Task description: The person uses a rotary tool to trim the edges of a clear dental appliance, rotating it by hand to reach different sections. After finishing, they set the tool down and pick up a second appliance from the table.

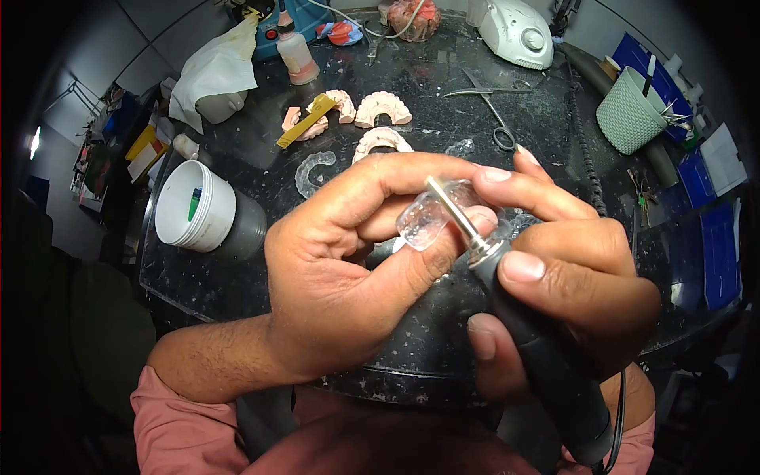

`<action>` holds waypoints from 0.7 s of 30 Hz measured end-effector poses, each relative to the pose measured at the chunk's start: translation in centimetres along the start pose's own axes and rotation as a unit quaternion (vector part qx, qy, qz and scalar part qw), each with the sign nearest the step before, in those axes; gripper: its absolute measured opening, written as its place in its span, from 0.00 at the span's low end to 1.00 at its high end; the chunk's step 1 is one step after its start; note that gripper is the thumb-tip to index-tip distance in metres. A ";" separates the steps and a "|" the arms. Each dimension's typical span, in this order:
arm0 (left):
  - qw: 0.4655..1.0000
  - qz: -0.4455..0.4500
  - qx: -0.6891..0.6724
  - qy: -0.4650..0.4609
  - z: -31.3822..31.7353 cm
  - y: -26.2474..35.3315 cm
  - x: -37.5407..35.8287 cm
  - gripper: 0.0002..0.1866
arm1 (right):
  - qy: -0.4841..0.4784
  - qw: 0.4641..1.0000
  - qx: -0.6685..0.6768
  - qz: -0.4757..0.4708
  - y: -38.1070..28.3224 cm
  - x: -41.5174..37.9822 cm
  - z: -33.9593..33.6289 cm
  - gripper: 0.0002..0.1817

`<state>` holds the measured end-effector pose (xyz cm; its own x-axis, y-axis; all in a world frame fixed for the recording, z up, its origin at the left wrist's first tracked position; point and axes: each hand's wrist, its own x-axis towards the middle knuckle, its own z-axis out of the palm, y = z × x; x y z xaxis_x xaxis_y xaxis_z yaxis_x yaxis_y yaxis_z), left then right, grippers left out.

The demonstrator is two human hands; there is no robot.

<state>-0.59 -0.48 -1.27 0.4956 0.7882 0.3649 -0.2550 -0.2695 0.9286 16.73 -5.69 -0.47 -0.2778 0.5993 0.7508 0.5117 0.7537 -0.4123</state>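
Observation:
A clear dental aligner [426,220] is pinched between the thumb and fingers of my left hand [340,253]. My right hand [570,261] is wrapped round a black rotary handpiece [546,356], its index fingertip reaching up beside the aligner. The handpiece's metal shank ends in a pale, narrow tip [431,184] that overlaps the aligner in this view. Part of the aligner is hidden behind my left thumb and the shank. Beyond my hands, another clear aligner [310,176] lies on the black table, near a pinkish plaster dental model [381,141].
More plaster models [383,109] stand farther back beside a yellow strip [307,120]. Scissors [487,93] lie at the back right. A white tub [194,207] stands left, a pale green basket [631,111] right. At the back are a bottle [297,57] and a white machine [514,33].

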 end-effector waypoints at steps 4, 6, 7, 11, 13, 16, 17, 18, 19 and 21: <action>0.999 0.031 0.023 -0.006 -0.1 -0.2 0.1 0.15 | 0.009 1.000 -0.008 -0.008 0.1 0.0 -0.1 0.21; 0.999 0.029 0.040 -0.008 -0.2 -0.1 0.1 0.15 | 0.026 1.000 0.008 -0.011 0.3 -0.1 0.1 0.21; 0.999 0.029 0.040 -0.009 -0.1 -0.2 0.1 0.15 | -0.003 1.000 0.012 -0.010 0.2 0.0 -0.2 0.22; 0.999 0.038 0.026 -0.004 -0.1 -0.2 0.1 0.16 | 0.017 1.000 0.015 -0.005 0.5 -0.2 0.1 0.22; 0.999 0.034 0.038 -0.008 -0.1 -0.2 0.2 0.16 | 0.022 1.000 0.018 -0.003 0.4 -0.2 0.1 0.22; 0.997 0.055 0.049 -0.003 0.0 -0.2 0.2 0.16 | 0.025 0.999 0.028 -0.002 0.3 -0.1 0.1 0.23; 0.998 0.049 0.045 0.003 0.0 -0.2 0.1 0.16 | 0.024 0.999 0.034 -0.004 0.3 -0.1 0.1 0.23; 0.998 0.042 0.040 0.008 0.0 -0.2 0.1 0.16 | 0.024 0.999 0.034 -0.004 0.4 -0.1 0.1 0.23; 0.998 0.043 0.040 0.008 0.0 -0.2 0.1 0.16 | 0.018 0.999 0.026 -0.016 0.4 0.0 0.1 0.23; 0.998 0.047 0.044 0.014 0.1 -0.2 0.1 0.16 | 0.012 0.999 0.017 -0.029 0.4 0.0 0.2 0.23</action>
<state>-0.41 -0.34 -1.45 0.4490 0.7722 0.4495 -0.2243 -0.3896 0.8933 16.76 -5.32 -0.74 -0.2866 0.5489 0.7852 0.4668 0.7957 -0.3859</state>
